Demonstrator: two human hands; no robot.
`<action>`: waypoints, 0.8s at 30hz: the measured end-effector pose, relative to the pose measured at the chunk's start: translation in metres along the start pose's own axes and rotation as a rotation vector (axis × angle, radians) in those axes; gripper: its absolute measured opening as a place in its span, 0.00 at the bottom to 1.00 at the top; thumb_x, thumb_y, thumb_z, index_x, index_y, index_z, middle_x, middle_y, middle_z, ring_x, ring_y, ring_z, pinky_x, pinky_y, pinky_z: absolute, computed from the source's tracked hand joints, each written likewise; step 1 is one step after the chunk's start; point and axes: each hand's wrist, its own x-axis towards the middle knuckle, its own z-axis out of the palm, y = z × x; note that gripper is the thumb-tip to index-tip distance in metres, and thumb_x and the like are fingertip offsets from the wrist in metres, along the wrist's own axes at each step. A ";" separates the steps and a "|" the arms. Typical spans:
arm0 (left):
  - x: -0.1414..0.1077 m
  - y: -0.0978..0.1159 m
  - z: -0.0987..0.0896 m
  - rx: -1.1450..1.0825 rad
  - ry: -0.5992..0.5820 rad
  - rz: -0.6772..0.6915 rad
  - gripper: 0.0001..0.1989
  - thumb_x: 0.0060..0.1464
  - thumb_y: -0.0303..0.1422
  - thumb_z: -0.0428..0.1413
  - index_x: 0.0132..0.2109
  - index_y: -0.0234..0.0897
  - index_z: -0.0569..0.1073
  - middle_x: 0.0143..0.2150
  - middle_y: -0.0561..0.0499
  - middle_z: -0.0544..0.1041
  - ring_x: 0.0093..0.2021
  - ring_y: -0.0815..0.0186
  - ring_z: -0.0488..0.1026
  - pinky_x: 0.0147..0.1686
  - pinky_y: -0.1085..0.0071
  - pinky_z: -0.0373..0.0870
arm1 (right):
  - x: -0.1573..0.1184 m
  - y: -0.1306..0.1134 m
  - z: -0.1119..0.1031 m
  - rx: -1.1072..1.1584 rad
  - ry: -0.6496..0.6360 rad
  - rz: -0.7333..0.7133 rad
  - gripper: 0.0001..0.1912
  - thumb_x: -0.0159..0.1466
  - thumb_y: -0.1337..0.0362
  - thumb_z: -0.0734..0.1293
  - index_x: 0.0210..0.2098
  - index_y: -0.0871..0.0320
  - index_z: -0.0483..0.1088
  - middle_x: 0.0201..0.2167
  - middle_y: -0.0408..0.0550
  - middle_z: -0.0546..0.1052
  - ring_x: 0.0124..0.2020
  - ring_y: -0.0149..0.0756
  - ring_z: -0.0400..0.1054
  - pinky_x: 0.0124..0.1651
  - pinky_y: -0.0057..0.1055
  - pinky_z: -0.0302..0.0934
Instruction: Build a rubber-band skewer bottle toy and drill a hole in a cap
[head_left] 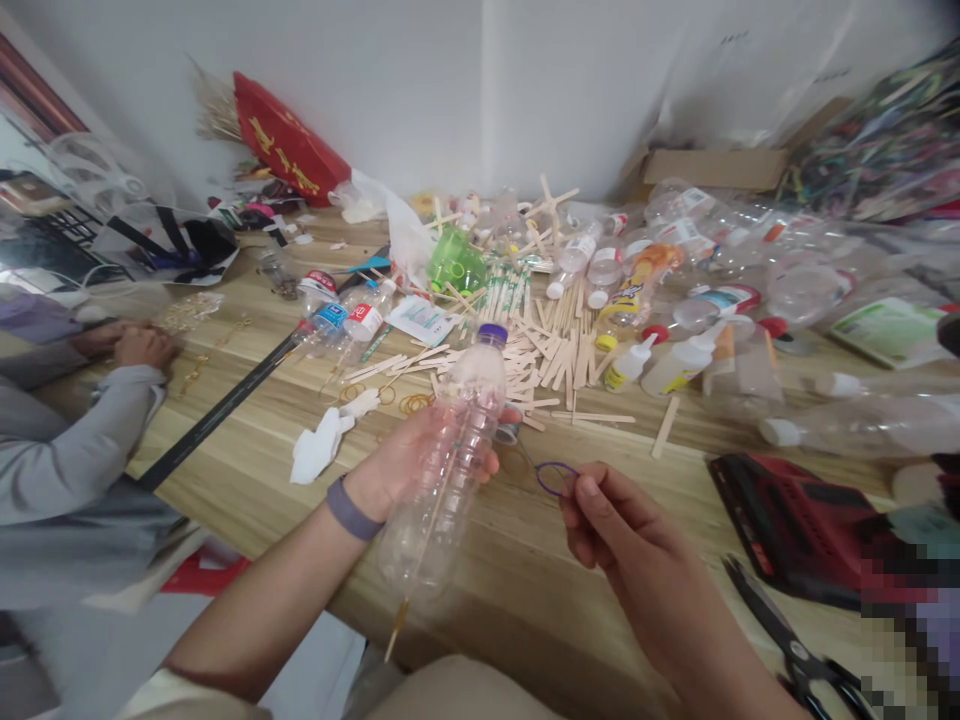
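A clear plastic bottle [459, 470] with a purple cap [493, 335] lies tilted in my left hand [412, 455], whose fingers wrap round it from beneath. Inside the bottle a thin stick runs lengthwise, and its end [396, 632] pokes out at the base. My right hand [611, 515], to the right of the bottle, pinches a purple ring [556, 478] between thumb and fingers. Close to my left fingertips is a small grey roll [508, 432], partly hidden.
Wooden craft sticks [559, 350] are heaped behind the bottle, with glue bottles [684, 360] and several plastic bottles to the right. Scissors [799, 645] and a red-black device [795, 525] lie at the near right. At left are a black strip [225, 410] and another person's hands [142, 345].
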 end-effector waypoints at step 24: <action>-0.002 0.001 0.014 -0.016 -0.069 -0.009 0.27 0.43 0.43 0.65 0.50 0.34 0.76 0.48 0.42 0.79 0.29 0.64 0.77 0.24 0.73 0.67 | -0.006 0.013 -0.028 0.033 0.044 0.052 0.20 0.59 0.47 0.72 0.25 0.57 0.71 0.22 0.42 0.70 0.22 0.29 0.60 0.25 0.26 0.54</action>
